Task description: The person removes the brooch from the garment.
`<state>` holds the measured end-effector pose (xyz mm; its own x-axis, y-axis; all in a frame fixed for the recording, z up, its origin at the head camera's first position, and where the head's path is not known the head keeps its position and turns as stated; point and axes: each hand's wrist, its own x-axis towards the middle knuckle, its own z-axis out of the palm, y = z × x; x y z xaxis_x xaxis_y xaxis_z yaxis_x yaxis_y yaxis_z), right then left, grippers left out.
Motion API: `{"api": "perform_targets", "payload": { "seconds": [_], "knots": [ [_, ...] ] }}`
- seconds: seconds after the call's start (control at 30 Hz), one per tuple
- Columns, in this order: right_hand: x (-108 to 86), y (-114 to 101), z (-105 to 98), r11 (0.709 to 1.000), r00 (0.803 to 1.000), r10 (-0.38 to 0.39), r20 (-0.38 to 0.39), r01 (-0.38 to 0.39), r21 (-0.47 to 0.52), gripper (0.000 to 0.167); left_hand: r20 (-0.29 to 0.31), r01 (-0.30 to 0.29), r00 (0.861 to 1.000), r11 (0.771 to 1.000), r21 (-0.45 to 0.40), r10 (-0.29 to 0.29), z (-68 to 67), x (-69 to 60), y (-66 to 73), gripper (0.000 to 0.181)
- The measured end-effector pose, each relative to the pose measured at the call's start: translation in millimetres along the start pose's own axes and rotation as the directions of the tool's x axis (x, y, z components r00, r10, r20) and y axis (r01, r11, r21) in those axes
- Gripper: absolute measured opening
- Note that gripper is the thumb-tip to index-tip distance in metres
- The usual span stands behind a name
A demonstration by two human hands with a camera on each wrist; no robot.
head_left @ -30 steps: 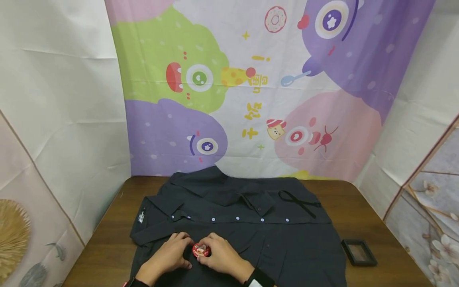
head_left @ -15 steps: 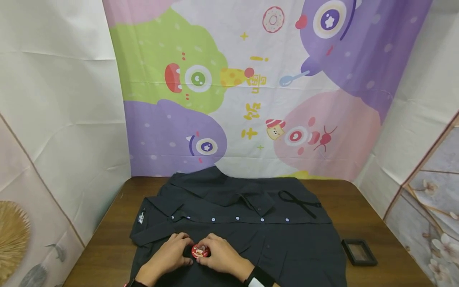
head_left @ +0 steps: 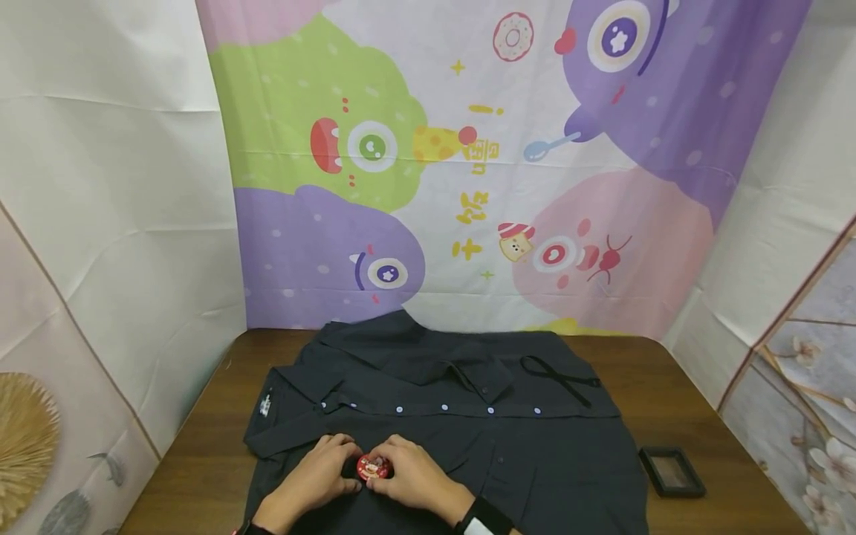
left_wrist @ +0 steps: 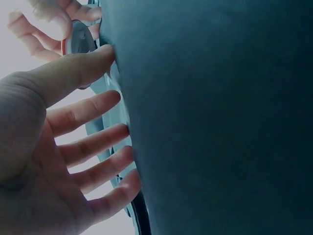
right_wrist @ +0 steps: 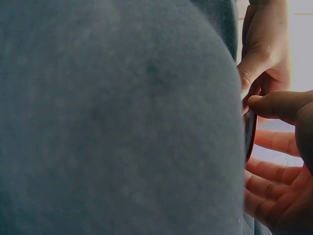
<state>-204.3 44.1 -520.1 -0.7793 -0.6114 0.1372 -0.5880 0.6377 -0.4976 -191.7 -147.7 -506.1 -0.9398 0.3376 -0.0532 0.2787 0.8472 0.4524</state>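
Observation:
A round red button badge (head_left: pixel 373 467) with a printed picture stands just above the dark shirt (head_left: pixel 468 453), which lies spread on the table. My right hand (head_left: pixel 413 474) pinches the badge at its right edge between thumb and fingers. In the left wrist view, the grey back of the badge faces the camera, and its pin cannot be made out. My left hand (left_wrist: pixel 54 142) has its fingers spread and fairly straight, their tips touching the shirt cloth just left of the badge. The right wrist view shows mostly blurred cloth, with the badge seen edge-on.
A small black square frame (head_left: pixel 672 472) lies on the brown table (head_left: pixel 695 423) to the right of the shirt. White buttons run across the shirt, and a black cord (head_left: pixel 558 380) lies on its upper right. A printed cloth (head_left: pixel 455 171) hangs behind the table.
The badge has tilted slightly and shifted a little left in the right hand over the last second. Both hands stay almost in place, and the shirt lies as before.

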Motion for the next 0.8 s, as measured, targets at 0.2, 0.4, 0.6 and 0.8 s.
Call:
{"api": "perform_targets", "payload": {
  "seconds": [0.2, 0.4, 0.6, 0.8],
  "knots": [
    [0.1, 0.1, 0.7, 1.000, 1.000, -0.005, -0.006, 0.005, -0.003, 0.028, -0.008, -0.016, 1.000, 1.000, 0.001, 0.016, 0.1, -0.8, -0.8, 0.032],
    [1.0, -2.3, 0.2, 1.000, 1.000, 0.002, 0.002, -0.002, 0.008, 0.027, -0.006, -0.015, 1.000, 1.000, -0.011, 0.015, 0.6, -0.9, -1.0, 0.029],
    [0.6, -1.4, 0.9, 1.000, 1.000, -0.015, -0.006, 0.015, 0.018, 0.023, -0.026, -0.030, 0.999, 1.000, -0.008, 0.029, 1.5, -1.7, -1.2, 0.026],
    [0.2, 0.0, 1.8, 0.999, 0.999, -0.025, -0.019, 0.026, 0.022, 0.021, -0.034, -0.052, 0.998, 0.999, -0.011, 0.052, 1.5, -2.2, -1.6, 0.026]
  ]
}}
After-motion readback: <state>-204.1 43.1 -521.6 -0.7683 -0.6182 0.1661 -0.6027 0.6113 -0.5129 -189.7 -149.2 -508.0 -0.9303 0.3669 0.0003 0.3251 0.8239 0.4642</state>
